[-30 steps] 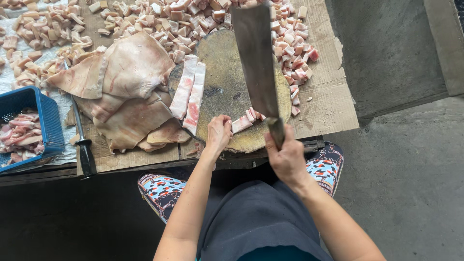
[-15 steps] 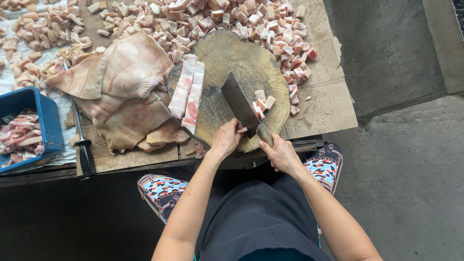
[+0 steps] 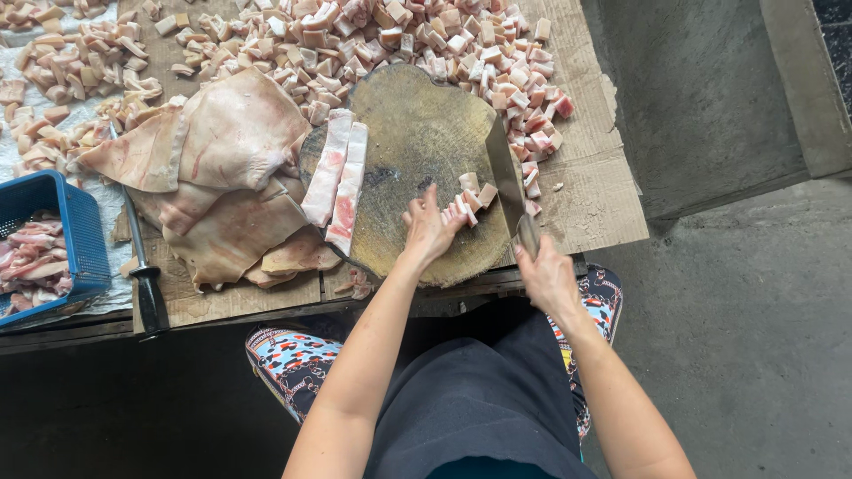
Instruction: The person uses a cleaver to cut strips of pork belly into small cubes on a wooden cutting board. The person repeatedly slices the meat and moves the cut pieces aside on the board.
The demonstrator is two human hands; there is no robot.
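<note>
A broad steel cleaver (image 3: 506,177) is gripped by its handle in the right hand (image 3: 543,275), fingers wrapped tight around it; the blade stands on edge on the round, worn wooden chopping block (image 3: 417,124), just right of a small cluster of freshly cut pink-and-white pork cubes (image 3: 469,200). The left hand (image 3: 429,229) is laid on the block with fingers spread narrowly, fingertips touching the cubes, nothing grasped. Two long strips of fatty pork (image 3: 337,182) are laid side by side on the block's left part. Large pale slabs of pork skin (image 3: 222,168) are stacked on brown cardboard (image 3: 595,186) left of the block. A wide heap of diced pork (image 3: 373,40) is spread beyond the block. A blue plastic basket (image 3: 75,226) holding meat scraps is set at the far left, with a black-handled sharpening steel (image 3: 142,266) beside it.
</note>
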